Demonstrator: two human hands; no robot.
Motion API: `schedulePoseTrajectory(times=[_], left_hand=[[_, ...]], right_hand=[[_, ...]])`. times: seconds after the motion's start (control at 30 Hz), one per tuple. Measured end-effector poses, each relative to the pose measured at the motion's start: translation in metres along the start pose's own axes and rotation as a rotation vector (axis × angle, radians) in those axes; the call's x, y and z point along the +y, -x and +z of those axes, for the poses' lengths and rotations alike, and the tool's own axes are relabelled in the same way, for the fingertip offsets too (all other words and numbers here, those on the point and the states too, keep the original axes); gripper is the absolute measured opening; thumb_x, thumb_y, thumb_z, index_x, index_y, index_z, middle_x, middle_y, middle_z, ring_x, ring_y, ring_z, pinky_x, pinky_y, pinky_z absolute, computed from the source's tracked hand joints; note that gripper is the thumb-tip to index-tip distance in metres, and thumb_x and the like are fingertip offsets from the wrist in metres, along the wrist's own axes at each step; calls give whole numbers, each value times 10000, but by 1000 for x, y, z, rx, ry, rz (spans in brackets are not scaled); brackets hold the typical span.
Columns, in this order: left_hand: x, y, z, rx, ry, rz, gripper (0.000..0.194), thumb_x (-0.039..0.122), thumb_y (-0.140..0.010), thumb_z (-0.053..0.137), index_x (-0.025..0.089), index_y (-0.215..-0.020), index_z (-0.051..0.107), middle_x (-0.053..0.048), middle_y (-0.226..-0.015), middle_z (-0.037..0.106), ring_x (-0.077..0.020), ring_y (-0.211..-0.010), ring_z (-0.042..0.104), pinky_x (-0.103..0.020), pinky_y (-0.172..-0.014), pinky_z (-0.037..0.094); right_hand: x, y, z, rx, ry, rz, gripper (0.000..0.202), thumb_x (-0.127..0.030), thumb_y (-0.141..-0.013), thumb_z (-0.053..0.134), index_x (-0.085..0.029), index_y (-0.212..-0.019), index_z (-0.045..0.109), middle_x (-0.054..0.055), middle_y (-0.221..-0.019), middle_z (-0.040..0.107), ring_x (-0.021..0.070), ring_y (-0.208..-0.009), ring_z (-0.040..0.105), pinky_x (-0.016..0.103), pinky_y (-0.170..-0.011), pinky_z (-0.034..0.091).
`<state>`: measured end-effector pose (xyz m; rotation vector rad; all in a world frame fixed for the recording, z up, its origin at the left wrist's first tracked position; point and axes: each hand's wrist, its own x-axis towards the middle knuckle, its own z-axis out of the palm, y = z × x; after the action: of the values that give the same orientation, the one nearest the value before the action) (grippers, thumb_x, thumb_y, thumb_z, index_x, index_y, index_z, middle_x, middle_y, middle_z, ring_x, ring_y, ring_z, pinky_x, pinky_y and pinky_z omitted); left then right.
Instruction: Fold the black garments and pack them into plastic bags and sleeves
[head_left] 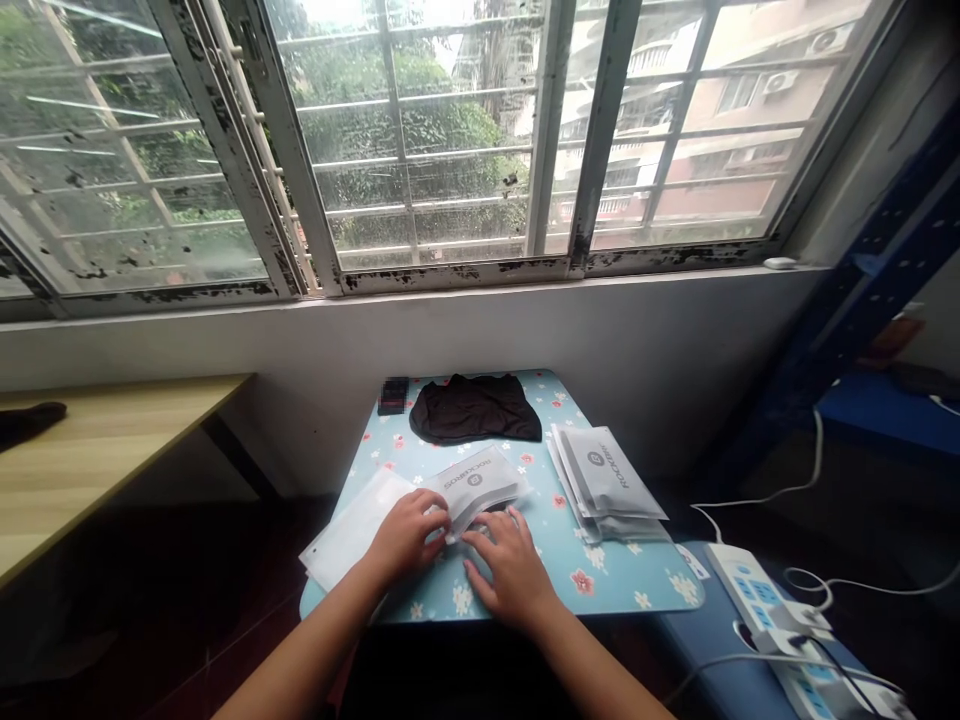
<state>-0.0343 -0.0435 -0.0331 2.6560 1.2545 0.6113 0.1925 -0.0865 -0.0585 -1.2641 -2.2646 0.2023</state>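
Centrally, in the lower half of the frame, a frosted pouch with grey lettering is laid on a flower-patterned pale blue table. Its lower left edge is met by the fingertips of the left hand, which are curled; whether the edge is pinched between them cannot be told. By the right hand, placed at the pouch's lower edge, no firm hold is shown: its fingers are spread, with the thumb set apart from them. A flat whitish sheet is partly covered by the left arm at lower left. Towards the right of the table, a stack of frosted pouches is seen, while a black cloth and a small dark item are placed along its far edge.
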Motion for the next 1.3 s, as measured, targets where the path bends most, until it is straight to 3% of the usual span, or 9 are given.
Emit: schedulePoseTrajectory(times=[0.1,0.23,0.4,0.53,0.67,0.83,1.1,1.23,1.3], left_hand=[[5,0,6,81,13,58,162,226,-939,596,271,-904,748,-63,-1055,721,-248,-1002,647,-401,-908,528],[16,0,5,202,77,143,210,231,-981,555,269,-897,744,-56,-1031,750,-252,-1082,665,-397,-909,545],[30,4,-7,282,177,240,243,143,-954,534,255,-896,742,-54,-1047,772,-240,-1146,687,-385,-941,569],[36,9,-14,313,264,283,238,121,-956,543,245,-913,742,-59,-1029,786,-237,-1139,707,-380,-953,579],[40,14,-18,352,415,249,187,154,-972,572,231,-912,732,-85,-1036,786,-253,-1134,715,-401,-959,590],[44,14,-30,374,569,240,144,183,-986,591,232,-910,703,-94,-1053,786,-269,-1138,716,-444,-972,590],[36,13,-49,472,735,131,112,292,-1022,575,220,-965,638,-108,-1009,793,-287,-1038,754,-500,-927,611],[40,12,-45,545,902,101,77,265,-1019,590,224,-974,638,-80,-1001,783,-268,-1001,757,-465,-886,625],[43,10,-43,616,1038,30,77,268,-1020,595,222,-962,616,-57,-976,769,-249,-957,760,-429,-848,630]], right_hand=[[-6,-3,-5,181,6,-91,224,-304,-960,564,-241,-1110,717,72,-1077,698,243,-1008,583,464,-1040,385],[-14,-10,-18,341,40,-240,199,-221,-973,544,-249,-1033,732,43,-884,705,220,-856,566,409,-878,407],[-15,-17,-42,335,90,-435,142,-186,-961,560,-232,-955,694,15,-831,696,201,-851,577,412,-946,400],[-5,-18,-60,281,124,-504,110,-212,-966,570,-230,-930,672,5,-838,693,191,-881,583,404,-990,400],[11,-19,-74,220,155,-469,145,-213,-975,549,-241,-908,675,10,-841,684,193,-877,587,396,-964,414],[28,-16,-93,236,180,-450,134,-180,-942,568,-227,-869,670,16,-819,668,190,-849,586,391,-941,424],[46,0,-128,147,134,-370,126,-163,-897,580,-238,-833,657,12,-797,640,182,-789,585,383,-897,471],[44,18,-120,157,-101,-252,46,-210,-869,631,-254,-870,642,32,-877,666,208,-852,638,414,-935,518],[38,30,-105,177,-302,-139,190,-278,-869,670,-260,-1058,660,75,-1060,695,245,-989,672,418,-961,539]])
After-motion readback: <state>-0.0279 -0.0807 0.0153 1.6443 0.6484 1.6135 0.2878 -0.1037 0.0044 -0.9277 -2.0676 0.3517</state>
